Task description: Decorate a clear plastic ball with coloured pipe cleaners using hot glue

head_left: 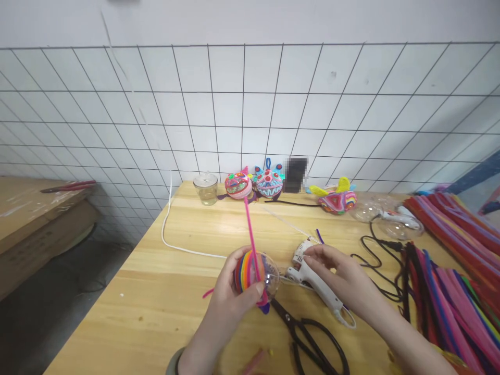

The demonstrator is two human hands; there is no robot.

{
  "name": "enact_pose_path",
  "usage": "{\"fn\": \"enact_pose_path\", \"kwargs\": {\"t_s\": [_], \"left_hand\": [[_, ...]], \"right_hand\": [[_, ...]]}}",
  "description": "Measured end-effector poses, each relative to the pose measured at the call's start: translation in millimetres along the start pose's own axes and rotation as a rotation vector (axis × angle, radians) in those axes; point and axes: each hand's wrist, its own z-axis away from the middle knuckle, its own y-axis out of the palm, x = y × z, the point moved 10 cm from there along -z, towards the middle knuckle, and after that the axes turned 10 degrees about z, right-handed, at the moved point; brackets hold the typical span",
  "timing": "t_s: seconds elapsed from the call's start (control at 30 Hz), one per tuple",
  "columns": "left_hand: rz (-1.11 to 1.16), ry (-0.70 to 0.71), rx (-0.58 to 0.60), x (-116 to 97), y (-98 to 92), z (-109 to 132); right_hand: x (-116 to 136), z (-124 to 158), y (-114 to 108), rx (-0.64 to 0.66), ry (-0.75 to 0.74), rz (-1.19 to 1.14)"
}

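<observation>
My left hand (230, 299) is closed round a clear plastic ball (255, 273) partly wrapped in bands of coloured pipe cleaner. A long pink pipe cleaner (250, 229) sticks up from the ball toward the wall. My right hand (339, 276) lies over a white hot glue gun (316, 281) on the wooden table (164, 291), with the fingers curled on its body near the nozzle end. Black scissors (308, 338) lie just in front of the ball and the glue gun.
Three finished colourful wrapped figures (269, 182) and a small glass jar (205, 188) stand along the tiled wall. Piles of pipe cleaners (449, 276) fill the right side. Black and white cables (375, 260) cross the table. Clear ball halves (390, 219) sit at the back right. Cardboard boxes (35, 219) stand left.
</observation>
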Motion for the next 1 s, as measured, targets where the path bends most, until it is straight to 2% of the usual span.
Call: {"fn": "enact_pose_path", "kwargs": {"t_s": [0.1,0.17,0.27,0.47,0.63,0.77,0.9,1.0], "left_hand": [[-0.056,0.041,0.006,1,-6.5,-2],[-0.08,0.091,-0.016,-3,-10.4,-2],[-0.079,0.091,-0.056,-6,-11.3,-2],[-0.013,0.06,-0.066,-6,-5.6,0],[0.023,0.014,-0.035,0,-5.4,0],[0.05,0.008,-0.006,0,-4.8,0],[0.075,-0.009,0.065,-1,3.6,1],[0.072,0.018,0.047,-5,3.1,2]], "right_hand": [[-25,10,1,-0.027,0.013,0.309],[-32,17,6,-0.036,-0.023,0.43],[-39,23,16,-0.027,-0.053,0.571],[-42,22,35,0.04,-0.11,0.684],[-41,21,38,-0.061,-0.131,0.745],[-38,21,21,-0.191,-0.125,0.662],[-26,27,-13,-0.284,-0.123,0.359],[-24,39,-28,-0.219,-0.012,0.099]]}}
